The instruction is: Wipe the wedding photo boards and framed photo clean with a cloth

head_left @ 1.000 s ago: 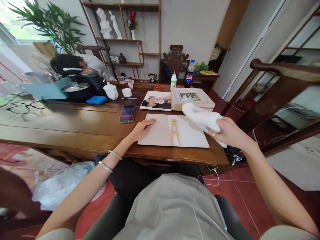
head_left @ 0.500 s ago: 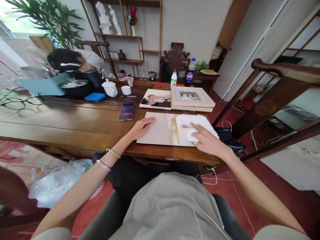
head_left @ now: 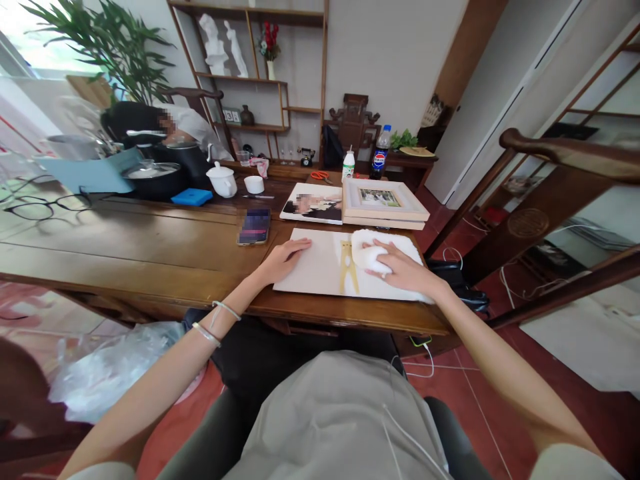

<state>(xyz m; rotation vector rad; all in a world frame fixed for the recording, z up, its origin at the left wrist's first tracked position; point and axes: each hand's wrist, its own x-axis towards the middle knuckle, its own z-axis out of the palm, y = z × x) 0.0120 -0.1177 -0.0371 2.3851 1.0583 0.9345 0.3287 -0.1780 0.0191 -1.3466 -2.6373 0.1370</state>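
A flat, pale panel (head_left: 317, 273) lies at the table's front edge with a yellow, long-legged figure (head_left: 349, 267) in its middle. My left hand (head_left: 287, 259) rests on the panel's left edge, its fingers stretched out flat and holding nothing. Over the panel's right part spreads a white fluffy cloth (head_left: 405, 241). My right hand (head_left: 393, 263) presses down on it, fingers curved around a bunched part just right of the figure. The fingertips are partly sunk in the fluff.
Behind the panel lie a photo panel (head_left: 313, 205) and stacked frames (head_left: 390, 212). A phone (head_left: 254, 227) lies to the left, near a white teapot (head_left: 222, 180). Bottles, red-handled scissors (head_left: 320, 176) and a wooden chair (head_left: 520, 220) surround the table's right end. A person leans over at far left.
My right hand has shifted slightly left on the panel, and the cloth is now bunched under its fingers. My left hand stays in place. The view has tilted a little.
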